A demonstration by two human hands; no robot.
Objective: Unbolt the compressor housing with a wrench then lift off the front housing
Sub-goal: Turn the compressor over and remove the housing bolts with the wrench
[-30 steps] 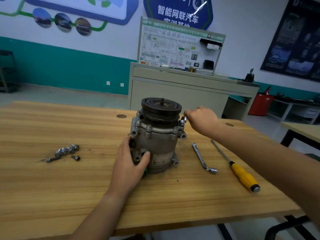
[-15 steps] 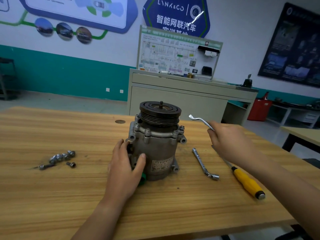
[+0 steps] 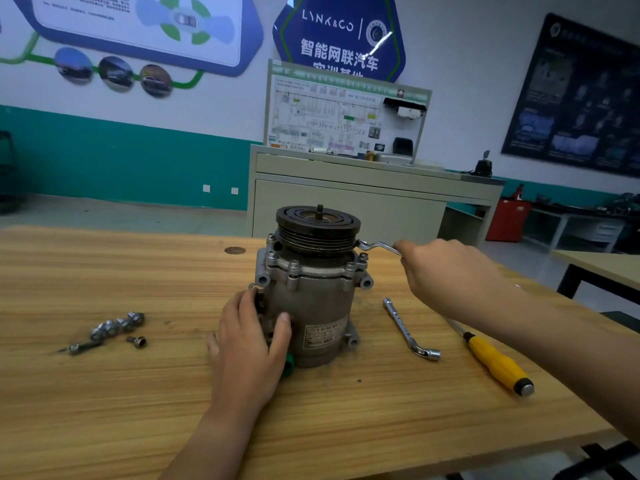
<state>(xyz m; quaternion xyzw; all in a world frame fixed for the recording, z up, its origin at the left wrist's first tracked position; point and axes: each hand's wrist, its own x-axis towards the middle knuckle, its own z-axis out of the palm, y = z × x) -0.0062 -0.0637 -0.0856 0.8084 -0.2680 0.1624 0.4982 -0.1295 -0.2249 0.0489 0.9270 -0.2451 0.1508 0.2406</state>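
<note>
A grey metal compressor [image 3: 311,299] stands upright on the wooden table [image 3: 121,393], its dark pulley [image 3: 318,225] on top. Bolts sit around the front housing flange [image 3: 304,268] under the pulley. My left hand [image 3: 247,344] grips the compressor's lower left side, thumb across the front. My right hand [image 3: 443,271] holds a silver offset ring wrench [image 3: 377,247], and its ring end hangs just above the flange bolt at the compressor's upper right.
Several loose bolts [image 3: 114,330] lie on the table at the left. An L-shaped socket wrench [image 3: 408,329] and a yellow-handled screwdriver [image 3: 495,362] lie right of the compressor. A grey cabinet [image 3: 363,202] with a display board stands behind the table.
My right hand drew the wrench off the upper right bolt and away to the right, then brought its ring end back toward that bolt. My left hand stayed on the compressor.
</note>
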